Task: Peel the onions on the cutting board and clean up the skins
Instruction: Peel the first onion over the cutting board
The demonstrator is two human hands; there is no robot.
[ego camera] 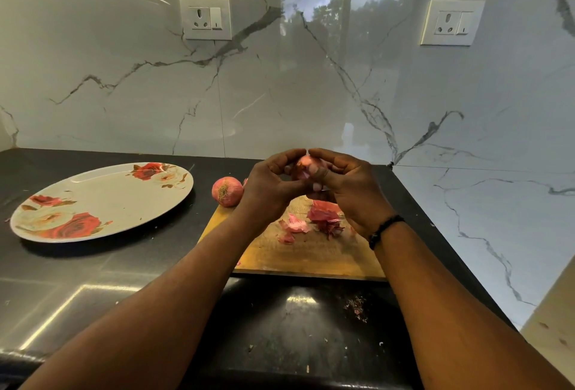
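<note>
Above the wooden cutting board [311, 255] both hands hold one small pink onion [306, 165]. My left hand [270, 184] curls round it from the left and my right hand [345, 184] grips it from the right, thumb across its front. Most of that onion is hidden by fingers. A second, unpeeled onion [227, 191] lies at the board's far left corner. Loose pink skins [314, 220] are scattered on the board below my hands.
A large oval plate [102, 199] with red roses sits on the black counter to the left. The marble wall with two sockets stands close behind and to the right. Small skin crumbs [356, 307] lie on the counter in front of the board.
</note>
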